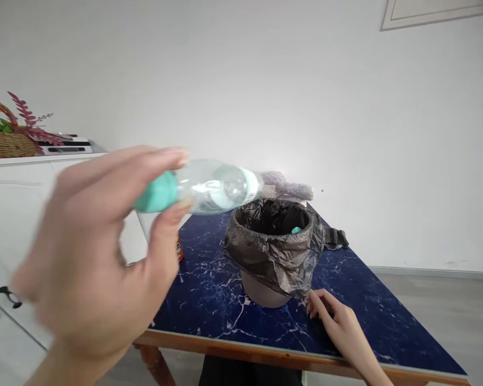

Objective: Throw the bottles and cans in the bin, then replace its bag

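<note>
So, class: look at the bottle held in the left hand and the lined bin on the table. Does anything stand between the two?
Nothing visible does. The left hand holds the clear bottle sideways in the air, up and left of the bin. The bin's mouth is open, its black liner folded over the rim. The right hand rests low by the liner's edge, out of the way.
</note>
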Tool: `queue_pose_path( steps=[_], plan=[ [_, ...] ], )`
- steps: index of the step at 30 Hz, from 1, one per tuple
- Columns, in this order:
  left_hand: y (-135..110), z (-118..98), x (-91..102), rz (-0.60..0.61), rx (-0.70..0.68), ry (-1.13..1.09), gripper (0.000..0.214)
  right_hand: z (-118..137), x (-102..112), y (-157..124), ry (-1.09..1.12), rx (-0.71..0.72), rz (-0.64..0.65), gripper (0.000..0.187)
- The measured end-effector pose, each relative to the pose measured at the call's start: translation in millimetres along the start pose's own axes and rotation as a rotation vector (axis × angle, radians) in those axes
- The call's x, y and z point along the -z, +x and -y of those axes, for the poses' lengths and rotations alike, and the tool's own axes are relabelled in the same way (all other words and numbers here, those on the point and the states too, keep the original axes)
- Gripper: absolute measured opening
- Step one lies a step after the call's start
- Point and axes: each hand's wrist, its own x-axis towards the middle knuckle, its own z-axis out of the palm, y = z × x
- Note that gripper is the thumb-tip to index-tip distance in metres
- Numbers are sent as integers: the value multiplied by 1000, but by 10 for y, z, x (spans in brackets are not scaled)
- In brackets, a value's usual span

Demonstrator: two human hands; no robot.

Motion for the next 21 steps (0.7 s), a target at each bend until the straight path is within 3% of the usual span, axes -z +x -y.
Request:
queue_pose_path(
  steps=[2, 4, 6, 9, 12, 15, 18, 21],
  plan=[
    [105, -24, -221, -25, -98, -62, 58, -17, -2, 0, 7, 0, 9, 49],
    [180, -13, -492, 34, -239, -130, 55, -34, -6, -2, 14, -1, 15, 49],
    [222, -5, -757, 190, -333, -165, 52, -44, -8, -2, 13, 1, 14, 50],
    [220, -38, -1069, 448, -347, -146, 52, -46, -9, 5, 0, 12, 6, 50],
    [163, -99, -1252, 630, -260, -251, 55, -43, -6, 16, -9, 29, 5, 50],
    [91, -70, -1324, 690, -124, -503, 46, -32, 2, 19, -20, 36, 7, 50],
    [6, 179, -1329, 558, 111, -520, 43, -3, 10, 12, -22, 35, 1, 49],
    [-147, 686, -1316, 414, 304, -257, 45, 22, 18, -2, -13, 32, -6, 48]
  ],
)
